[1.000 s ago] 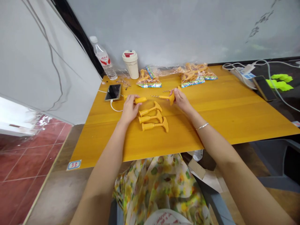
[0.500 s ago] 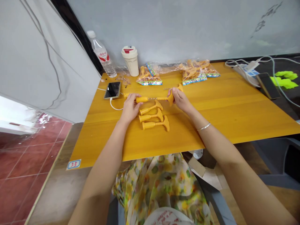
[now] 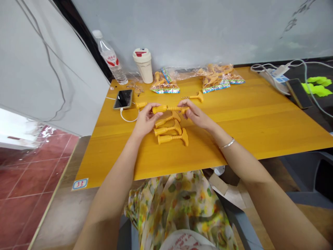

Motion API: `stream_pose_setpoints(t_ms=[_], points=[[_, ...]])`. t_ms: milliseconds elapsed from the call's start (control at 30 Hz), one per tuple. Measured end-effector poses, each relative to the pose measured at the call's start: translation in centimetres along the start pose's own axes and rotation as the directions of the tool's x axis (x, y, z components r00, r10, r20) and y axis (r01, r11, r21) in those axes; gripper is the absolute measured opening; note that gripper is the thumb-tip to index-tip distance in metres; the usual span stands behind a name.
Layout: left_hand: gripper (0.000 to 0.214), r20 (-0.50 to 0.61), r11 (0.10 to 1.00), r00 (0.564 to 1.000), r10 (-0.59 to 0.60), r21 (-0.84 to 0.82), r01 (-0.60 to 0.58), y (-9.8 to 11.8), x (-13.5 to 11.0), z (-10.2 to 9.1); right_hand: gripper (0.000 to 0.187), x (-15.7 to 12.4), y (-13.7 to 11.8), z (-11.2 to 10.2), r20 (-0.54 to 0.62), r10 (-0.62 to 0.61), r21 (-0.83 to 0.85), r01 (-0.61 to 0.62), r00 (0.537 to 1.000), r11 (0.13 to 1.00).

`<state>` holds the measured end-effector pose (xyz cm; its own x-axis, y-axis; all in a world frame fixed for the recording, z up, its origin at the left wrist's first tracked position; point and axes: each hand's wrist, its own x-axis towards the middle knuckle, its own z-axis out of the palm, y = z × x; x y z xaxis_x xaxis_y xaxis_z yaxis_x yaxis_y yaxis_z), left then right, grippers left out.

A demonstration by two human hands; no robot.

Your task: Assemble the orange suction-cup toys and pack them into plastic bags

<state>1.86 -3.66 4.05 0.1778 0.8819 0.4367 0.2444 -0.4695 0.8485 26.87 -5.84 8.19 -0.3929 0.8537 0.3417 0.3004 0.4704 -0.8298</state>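
My left hand (image 3: 146, 121) is closed around a yellow plastic sleeve (image 3: 159, 109), held level above the table. From the right, a yellow T-handled corkscrew (image 3: 174, 108) goes into the sleeve, and its metal spiral is hidden. My right hand (image 3: 194, 115) has its fingers and thumb on the corkscrew's handle. Just below lie three yellow corkscrews with sleeves on: an upper one (image 3: 164, 121), a middle one (image 3: 166, 130) and a lower one (image 3: 170, 138). Behind my right hand lies a corkscrew with bare spiral (image 3: 195, 97). A loose sleeve (image 3: 141, 105) rests beyond my left hand.
Clear bags of yellow corkscrew parts, a left bag (image 3: 163, 85) and a right bag (image 3: 215, 81), lie along the wall. A cup (image 3: 144, 67), a water bottle (image 3: 111, 60) and a cabled phone (image 3: 123, 99) stand or lie at left. A power strip (image 3: 273, 78) is at right.
The corkscrew's metal spiral, visible between the hands before, has gone into the sleeve. My right hand has moved slightly left, uncovering the loose corkscrew behind it.
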Motion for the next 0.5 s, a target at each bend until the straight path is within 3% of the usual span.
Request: stream_pose_setpoints(t_ms=[100,200,300,433,500], points=[[0.045,0.051,1.0,0.998,0.027,0.006,-0.027,0.7,-0.1,-0.2,0.074,-0.2,-0.3,-0.3,0.033,-0.046,-0.126,0.05,0.998,0.991],[0.039,0.082,0.984,0.989,0.121,0.118,-0.131,1.8,-0.2,-0.3,0.077,-0.1,-0.3,0.3,0.023,0.1,-0.096,-0.097,0.995,0.991],[0.036,0.042,0.977,0.99,0.138,0.159,-0.143,2.2,-0.3,-0.1,0.081,0.0,0.2,1.5,-0.007,0.204,-0.05,-0.205,0.979,0.978],[0.044,0.025,0.999,0.999,0.035,-0.032,-0.034,1.6,-0.2,0.3,0.072,-0.1,0.4,2.6,-0.229,0.07,-0.182,-0.114,0.971,0.977],[0.048,0.065,0.988,0.997,-0.035,-0.146,0.044,1.5,-0.1,0.4,0.069,-0.4,0.2,2.6,-0.253,-0.005,-0.296,-0.072,0.968,0.952]])
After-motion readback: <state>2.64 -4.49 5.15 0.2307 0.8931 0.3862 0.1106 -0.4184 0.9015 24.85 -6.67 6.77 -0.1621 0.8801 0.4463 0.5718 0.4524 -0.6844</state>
